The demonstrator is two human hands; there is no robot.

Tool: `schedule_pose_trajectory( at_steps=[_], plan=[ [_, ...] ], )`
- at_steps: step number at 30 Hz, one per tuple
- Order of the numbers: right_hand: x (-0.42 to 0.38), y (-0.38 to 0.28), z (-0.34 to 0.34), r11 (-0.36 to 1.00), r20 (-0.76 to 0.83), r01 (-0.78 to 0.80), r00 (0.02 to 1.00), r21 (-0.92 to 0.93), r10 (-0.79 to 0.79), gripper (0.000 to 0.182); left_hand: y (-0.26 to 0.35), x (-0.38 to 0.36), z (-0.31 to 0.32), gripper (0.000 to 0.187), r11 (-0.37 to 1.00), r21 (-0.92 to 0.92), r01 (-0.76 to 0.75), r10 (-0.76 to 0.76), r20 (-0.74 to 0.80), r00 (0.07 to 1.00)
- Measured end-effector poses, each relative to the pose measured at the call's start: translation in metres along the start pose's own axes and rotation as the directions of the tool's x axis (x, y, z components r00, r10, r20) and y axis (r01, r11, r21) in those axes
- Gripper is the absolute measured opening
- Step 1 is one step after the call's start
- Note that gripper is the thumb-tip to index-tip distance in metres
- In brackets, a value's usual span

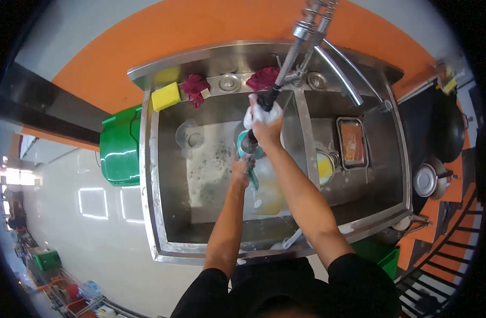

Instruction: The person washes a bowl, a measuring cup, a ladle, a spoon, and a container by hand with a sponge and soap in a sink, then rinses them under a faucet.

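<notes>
My right hand (268, 127) is closed around the black spray head (249, 141) of the tall spring tap, over the left basin. White foam, or possibly a white cloth, covers its knuckles. Just below the nozzle, my left hand (241, 168) grips a teal utensil (254, 181) with a rounded part and a handle; its exact kind is partly hidden. Soapy water (213, 175) fills part of the basin beneath both hands. A clear plastic container (190, 139) lies at the basin's left side, and a yellowish item (268, 199) shows in the water.
A yellow sponge (166, 97) and dark red cloths (195, 89) lie on the sink's back ledge. In the right basin are a metal tray (352, 143) and a bowl with something yellow (325, 168). A green bin (120, 148) stands left; a pan (426, 180) sits right.
</notes>
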State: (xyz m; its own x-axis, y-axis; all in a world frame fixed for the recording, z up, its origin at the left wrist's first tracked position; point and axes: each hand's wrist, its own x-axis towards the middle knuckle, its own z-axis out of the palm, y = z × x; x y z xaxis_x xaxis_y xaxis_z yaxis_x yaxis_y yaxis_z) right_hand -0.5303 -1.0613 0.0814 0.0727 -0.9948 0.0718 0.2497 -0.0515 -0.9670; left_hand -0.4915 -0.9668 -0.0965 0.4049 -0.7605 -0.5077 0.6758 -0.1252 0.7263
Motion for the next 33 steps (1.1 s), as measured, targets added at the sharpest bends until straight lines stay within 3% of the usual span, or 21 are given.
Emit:
schedule_pose_trajectory(
  at_steps=[2,4,5,6,8,9,10,12,13,14,17,20,22,24,26,28,29,32,33],
  plan=[
    [0.001,0.009,-0.001,0.998,0.041,-0.006,0.999,0.069,0.003,0.014,0.003,-0.001,0.002,0.061,1.0,0.015,0.013,-0.012,-0.043,0.999],
    [-0.003,-0.005,-0.001,0.979,-0.044,0.16,0.985,-0.129,-0.167,0.016,0.011,-0.007,0.003,0.057,0.998,0.009,0.054,-0.054,-0.045,0.998],
    [0.005,0.01,-0.01,0.834,0.04,0.387,0.913,-0.394,-0.405,0.011,0.017,-0.009,0.004,0.055,0.996,0.013,0.087,-0.086,-0.052,0.995],
    [0.013,0.023,-0.019,0.825,0.03,0.396,0.907,-0.403,-0.421,0.011,0.018,-0.01,0.003,0.055,0.996,0.016,0.089,-0.088,-0.029,0.996],
    [0.033,0.044,-0.035,0.956,0.004,0.187,0.982,-0.225,-0.191,0.012,0.018,-0.013,-0.006,0.05,0.995,0.099,-0.012,0.01,0.019,1.0],
    [0.051,0.051,-0.047,0.866,0.039,0.357,0.929,-0.351,-0.368,0.021,0.02,-0.014,-0.012,0.051,0.996,0.084,0.035,-0.036,0.003,0.999],
    [0.066,0.053,-0.057,0.858,0.003,0.234,0.965,-0.458,-0.262,0.034,0.022,-0.018,-0.017,0.051,0.996,0.09,0.026,-0.027,0.011,1.0],
    [0.104,0.052,-0.063,0.731,0.075,0.36,0.917,-0.579,-0.392,0.048,0.03,-0.024,-0.025,0.054,0.99,0.125,0.067,-0.056,-0.089,0.994],
    [0.12,0.048,-0.065,0.704,0.155,0.358,0.929,-0.613,-0.337,0.059,0.029,-0.025,-0.033,0.054,0.989,0.136,0.051,-0.039,-0.083,0.996],
    [0.134,0.049,-0.061,0.71,0.149,0.364,0.926,-0.603,-0.347,0.059,0.027,-0.027,-0.041,0.055,0.992,0.122,0.043,-0.033,-0.08,0.996],
    [0.166,0.063,-0.049,0.774,0.146,0.191,0.981,-0.604,-0.128,0.067,0.025,-0.029,-0.049,0.056,0.993,0.112,0.036,-0.024,-0.102,0.994],
    [0.177,0.092,-0.043,0.842,0.05,0.1,0.995,-0.531,-0.086,0.066,0.02,-0.033,-0.057,0.054,0.991,0.111,0.08,-0.062,-0.158,0.985],
    [0.158,0.095,-0.041,0.874,0.07,0.102,0.995,-0.475,-0.078,0.063,0.021,-0.031,-0.05,0.054,0.995,0.072,0.066,-0.053,-0.172,0.984],
    [0.145,0.081,-0.046,0.924,0.061,0.109,0.994,-0.366,-0.093,0.061,0.019,-0.028,-0.041,0.054,0.996,0.049,0.075,-0.066,-0.171,0.983],
    [0.115,0.049,-0.037,0.91,0.088,0.15,0.988,-0.386,-0.126,0.055,0.017,-0.022,-0.03,0.054,0.996,0.029,0.081,-0.075,-0.165,0.984],
    [0.079,0.029,-0.019,0.887,0.057,0.431,0.902,-0.167,-0.427,0.042,0.015,-0.018,-0.017,0.056,0.991,0.096,0.096,-0.08,-0.159,0.984],
    [0.062,0.02,-0.018,0.96,0.123,0.269,0.958,-0.078,-0.259,0.032,0.017,-0.018,-0.012,0.059,0.992,0.096,0.079,-0.069,-0.103,0.992],
    [0.026,0.01,-0.014,0.983,0.197,0.184,0.964,0.0,-0.18,0.027,0.014,-0.011,0.001,0.063,0.987,0.122,0.103,-0.098,-0.047,0.994],
    [0.012,0.002,-0.005,0.988,0.14,0.148,0.978,0.05,-0.153,0.024,0.018,-0.012,0.006,0.057,0.987,0.118,0.107,-0.104,-0.034,0.994]
  ],
)
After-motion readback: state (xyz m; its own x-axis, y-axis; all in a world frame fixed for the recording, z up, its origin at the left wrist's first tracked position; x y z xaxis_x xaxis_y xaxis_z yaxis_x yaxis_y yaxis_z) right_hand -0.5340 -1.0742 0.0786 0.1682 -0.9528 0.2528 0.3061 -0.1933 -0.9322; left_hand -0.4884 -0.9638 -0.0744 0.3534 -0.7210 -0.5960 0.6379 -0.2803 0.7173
